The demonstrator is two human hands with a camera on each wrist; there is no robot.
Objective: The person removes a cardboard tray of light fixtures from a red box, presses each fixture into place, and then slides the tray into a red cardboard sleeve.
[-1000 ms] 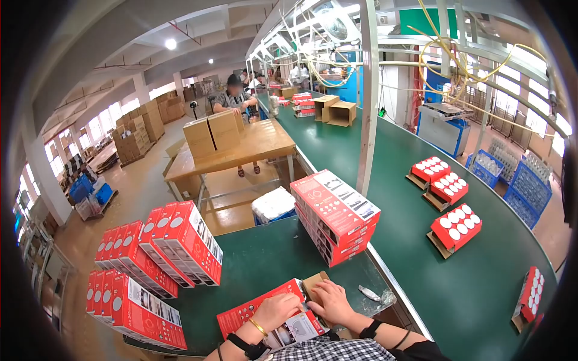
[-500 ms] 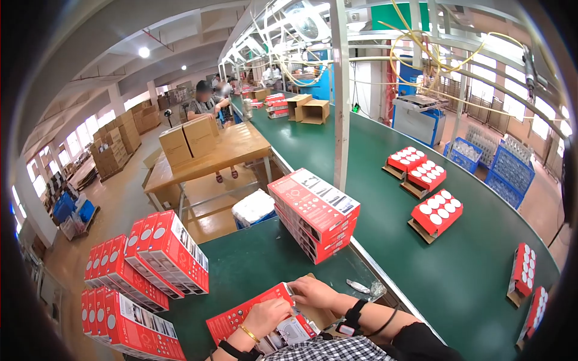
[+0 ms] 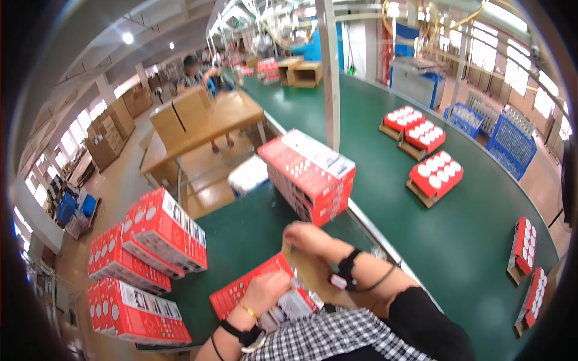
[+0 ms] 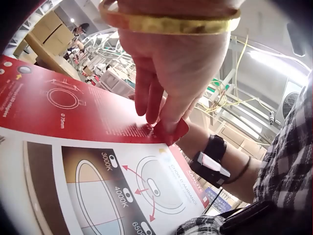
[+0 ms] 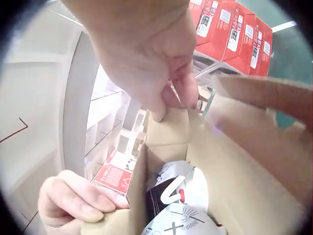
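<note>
A red printed carton (image 3: 232,290) lies tilted at the table's near side, its brown cardboard mouth open toward my right. My left hand (image 3: 265,292) pinches the carton's edge, with the red panel (image 4: 58,93) under its fingertips in the left wrist view. With thumb and fingers, my right hand (image 3: 308,237) pinches a brown end flap (image 5: 168,128) at the carton's far end. Inside, in the right wrist view, lie white printed packages (image 5: 183,220) and a white loop with a red piece (image 5: 182,196).
Red cartons (image 3: 144,307) stand in rows on the left. Another stack (image 3: 307,174) rises ahead, next to a metal post (image 3: 329,78). Along the green conveyor (image 3: 373,174) on the right lie red trays with white discs (image 3: 436,174). A person (image 3: 192,75) is behind a wooden table (image 3: 223,120).
My right hand has gone from lying over the brown flap to pinching it, moving forward and up. My left hand has stayed on the carton. The head view has shifted.
</note>
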